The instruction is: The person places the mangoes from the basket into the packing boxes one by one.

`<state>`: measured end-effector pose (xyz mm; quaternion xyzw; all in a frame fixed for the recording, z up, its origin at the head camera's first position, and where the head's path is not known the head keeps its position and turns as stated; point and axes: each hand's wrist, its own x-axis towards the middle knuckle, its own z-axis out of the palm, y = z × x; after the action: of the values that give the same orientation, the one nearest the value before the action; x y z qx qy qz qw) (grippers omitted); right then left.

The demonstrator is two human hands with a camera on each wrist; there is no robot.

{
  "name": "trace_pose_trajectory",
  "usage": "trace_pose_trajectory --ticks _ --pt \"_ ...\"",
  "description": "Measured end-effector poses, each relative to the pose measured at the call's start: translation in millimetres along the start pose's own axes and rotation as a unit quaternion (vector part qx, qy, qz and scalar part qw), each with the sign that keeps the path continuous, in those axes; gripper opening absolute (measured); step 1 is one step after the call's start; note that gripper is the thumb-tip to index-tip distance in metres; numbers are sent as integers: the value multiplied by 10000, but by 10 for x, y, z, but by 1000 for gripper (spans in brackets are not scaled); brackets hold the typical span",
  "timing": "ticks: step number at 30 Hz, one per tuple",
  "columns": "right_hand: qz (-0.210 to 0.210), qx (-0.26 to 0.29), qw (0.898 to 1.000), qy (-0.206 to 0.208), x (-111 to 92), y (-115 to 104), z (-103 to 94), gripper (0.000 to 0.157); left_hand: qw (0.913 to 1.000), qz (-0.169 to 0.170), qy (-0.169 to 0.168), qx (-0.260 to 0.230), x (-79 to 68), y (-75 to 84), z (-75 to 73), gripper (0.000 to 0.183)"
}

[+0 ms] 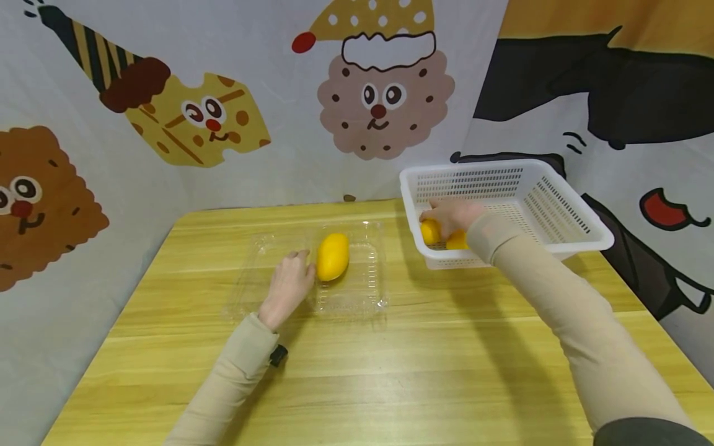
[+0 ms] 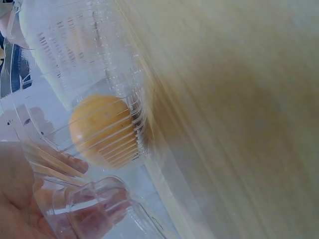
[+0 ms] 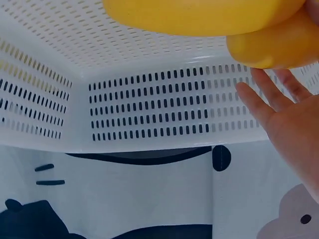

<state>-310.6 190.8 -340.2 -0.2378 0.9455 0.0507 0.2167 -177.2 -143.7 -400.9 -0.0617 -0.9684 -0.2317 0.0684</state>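
A clear plastic clamshell container (image 1: 375, 272) lies unfolded on the table with a yellow mango (image 1: 333, 257) in its right half. My left hand (image 1: 289, 282) holds the container near its middle fold, just left of that mango; in the left wrist view, its fingers show through the clear plastic (image 2: 112, 186). Inside the white basket, my right hand (image 1: 453, 215) has its fingers around a second mango (image 1: 430, 231). Fingertips (image 3: 261, 79) meet that fruit's side in the right wrist view. Another mango (image 1: 457, 240) lies beside it, partly covered by the right hand.
The white slotted basket (image 1: 580, 244) stands at the table's back right, its walls rising around my right hand. Behind the wooden table (image 1: 390, 384) hangs a cartoon-printed cloth (image 1: 290, 179). A small black object (image 1: 278, 355) sits by the left cuff.
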Motion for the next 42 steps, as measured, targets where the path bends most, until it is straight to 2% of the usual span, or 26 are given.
trace_pose_trajectory --ticks 6,11,19,24,27,31,34,38,42 --pt "-19 -16 9999 -151 -10 -28 26 69 10000 -46 -33 -4 0 8 -2 38" --pt "-139 -185 9997 -126 14 -21 59 59 9999 -105 -79 -53 0 12 -6 38" --pt "331 -420 9984 -175 13 -49 97 68 9998 -118 -137 -72 0 19 -13 39" --pt "381 -386 9985 -119 36 -12 103 75 9999 -115 -113 -60 0 16 -13 39" --pt "296 -271 9992 51 51 28 89 74 9999 -87 -91 -39 1 14 -15 38" --pt "406 107 9985 356 34 74 18 70 9999 -93 -114 -54 0 15 -14 39" --pt "671 453 9959 398 -6 97 -65 77 9998 -114 -146 -75 1 16 -15 39" --pt "702 576 9941 601 -79 114 -171 80 9997 -102 -169 -117 2 17 -16 39" --pt "544 560 9897 1201 -126 87 -238 63 9998 -58 -139 -125 10 8 -13 40"
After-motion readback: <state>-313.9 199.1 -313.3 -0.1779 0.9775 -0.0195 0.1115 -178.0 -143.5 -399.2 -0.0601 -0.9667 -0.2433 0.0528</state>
